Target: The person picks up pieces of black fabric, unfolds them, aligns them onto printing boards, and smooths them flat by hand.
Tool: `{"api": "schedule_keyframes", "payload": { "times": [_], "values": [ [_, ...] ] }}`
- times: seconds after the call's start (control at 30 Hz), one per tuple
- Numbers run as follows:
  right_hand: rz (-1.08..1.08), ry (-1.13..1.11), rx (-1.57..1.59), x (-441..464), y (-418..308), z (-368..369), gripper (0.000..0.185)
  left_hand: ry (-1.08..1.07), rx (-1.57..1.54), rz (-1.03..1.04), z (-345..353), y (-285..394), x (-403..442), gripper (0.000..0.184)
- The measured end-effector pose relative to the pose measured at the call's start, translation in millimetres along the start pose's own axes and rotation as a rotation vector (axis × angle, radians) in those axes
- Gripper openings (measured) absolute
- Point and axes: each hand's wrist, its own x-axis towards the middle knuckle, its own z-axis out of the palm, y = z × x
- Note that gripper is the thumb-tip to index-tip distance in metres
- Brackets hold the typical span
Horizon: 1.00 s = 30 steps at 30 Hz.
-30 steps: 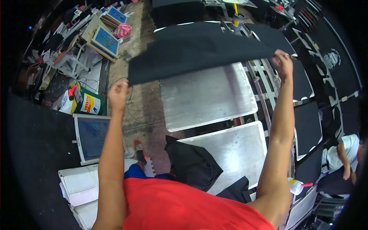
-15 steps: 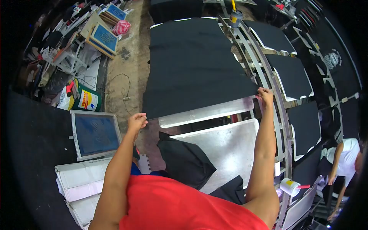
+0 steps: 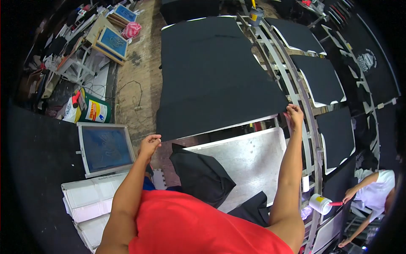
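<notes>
A wide piece of black fabric (image 3: pixel 215 76) lies stretched over a flat metal board in front of me. At its near left corner, my left hand (image 3: pixel 150 144) pinches the edge between thumb and fingers. My right hand (image 3: pixel 294 115) grips the near right corner beside the metal rail. The fabric's front edge runs nearly straight between both hands. Closer to my body is a bare silver board (image 3: pixel 249 158), with a bunched black cloth (image 3: pixel 202 175) on its left side and another black cloth (image 3: pixel 249 209) at its near edge.
Metal rails (image 3: pixel 298 97) run along the right, carrying a grey pot (image 3: pixel 256 16) and a white tub (image 3: pixel 320 204). Beyond them are several black-covered boards (image 3: pixel 319 80) and a person in white (image 3: pixel 376 186). At left are a framed screen (image 3: pixel 106 148), cardboard boxes (image 3: pixel 95 197) and a green bucket (image 3: pixel 97 109).
Both hands have drawn the fabric's near edge toward me, so it covers most of the metal strip that showed before. The wrinkles have flattened. The person at right has reached toward the white tub.
</notes>
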Motion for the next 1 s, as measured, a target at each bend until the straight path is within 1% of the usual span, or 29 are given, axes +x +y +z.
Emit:
{"api": "schedule_keyframes", "payload": {
  "times": [0.13,0.2,0.23,0.3,0.33,0.4,0.53,0.67,0.77,0.83,0.97,1.0],
  "values": [
    [-0.007,-0.015,-0.002,0,14,-12,0.016,-0.019,0.087,-0.015,1,2,-10,0.022],
    [0.005,0.004,0.033,-2,17,-15,0.026,-0.016,0.102,0.004,3,2,-15,0.023],
    [0.005,0.002,0.032,-6,16,-14,0.026,-0.013,0.117,0.023,3,1,-17,0.023],
    [-0.006,0.035,0.027,-15,15,-13,0.034,-0.001,0.109,0.015,5,1,-20,0.024],
    [-0.006,0.033,0.026,-15,17,-14,0.034,0.008,0.105,0.010,5,1,-21,0.024],
    [0.055,0.054,0.046,-14,19,-17,0.039,-0.001,0.111,0.011,4,-1,-22,0.025],
    [0.072,0.070,0.016,-17,21,-25,0.038,-0.057,0.083,0.030,0,-13,-22,0.026],
    [0.074,0.057,0.029,-17,26,-30,0.036,-0.069,0.062,0.028,-2,-16,-26,0.027],
    [0.064,0.057,0.049,-22,25,-31,0.037,-0.068,0.073,0.025,-1,-15,-31,0.027],
    [0.063,0.080,0.060,-27,25,-32,0.037,-0.091,0.134,0.029,-1,-14,-36,0.028],
    [0.080,0.079,0.041,-31,25,-34,0.037,-0.098,0.092,0.021,-3,-24,-41,0.029],
    [0.084,0.079,0.047,-32,26,-36,0.037,-0.096,0.129,0.032,-3,-25,-43,0.030]
  ]
}}
